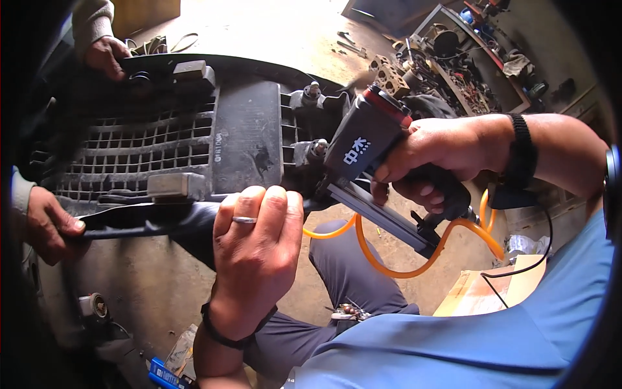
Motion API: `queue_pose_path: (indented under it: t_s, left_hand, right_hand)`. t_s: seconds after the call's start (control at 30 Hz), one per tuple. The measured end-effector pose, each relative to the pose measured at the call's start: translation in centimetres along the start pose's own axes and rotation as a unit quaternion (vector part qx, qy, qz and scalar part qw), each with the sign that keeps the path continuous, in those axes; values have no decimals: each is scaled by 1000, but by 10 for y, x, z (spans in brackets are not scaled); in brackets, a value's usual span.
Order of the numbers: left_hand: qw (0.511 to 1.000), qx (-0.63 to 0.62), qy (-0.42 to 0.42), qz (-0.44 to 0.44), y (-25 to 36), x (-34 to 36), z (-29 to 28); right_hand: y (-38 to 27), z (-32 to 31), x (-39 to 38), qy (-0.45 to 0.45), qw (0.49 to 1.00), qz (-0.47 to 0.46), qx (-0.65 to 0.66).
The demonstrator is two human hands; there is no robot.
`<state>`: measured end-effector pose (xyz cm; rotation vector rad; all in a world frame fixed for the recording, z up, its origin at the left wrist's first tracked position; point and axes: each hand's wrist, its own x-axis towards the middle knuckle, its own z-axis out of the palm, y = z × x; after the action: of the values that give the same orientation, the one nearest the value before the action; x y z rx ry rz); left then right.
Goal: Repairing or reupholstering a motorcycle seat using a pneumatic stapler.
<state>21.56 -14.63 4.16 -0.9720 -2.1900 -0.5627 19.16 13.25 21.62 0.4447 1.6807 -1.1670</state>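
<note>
An upturned black seat base (246, 136), with gridded ribs, rubber pads and bolts, lies before me. My left hand (259, 253), a ring on one finger, is closed over its near edge, gripping the black seat cover (178, 219). In my right hand (440, 152) is a black and red air staple gun (356, 129). Its nose is at the right end of the seat, close to the edge; exact contact is hidden. From the gun's handle runs a coiled orange air hose (402, 275). Another person's two hands (107, 55) (50, 223) hold the seat's left end.
Beyond the gun, a tray (518, 97) of jumbled tools and parts sits on the floor beside a hollow brick (389, 76). Cardboard (483, 288) lies at the lower right, a blue box (163, 375) at the lower left. Small metal pieces (350, 312) rest near my leg.
</note>
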Motion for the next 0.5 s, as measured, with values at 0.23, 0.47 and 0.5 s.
queue_pose_path:
  t_s: [0.23,0.47,0.5]
  left_hand:
    - [999,-37,24,3,-10,-4,-15]
    - [999,-44,6,-6,-16,-16,-24]
    - [999,-51,16,-7,-15,-16,-23]
  right_hand:
    - [19,5,-4,-8,994,-107,11]
    - [17,23,3,-29,992,-123,13]
    - [15,26,5,-25,992,-124,5]
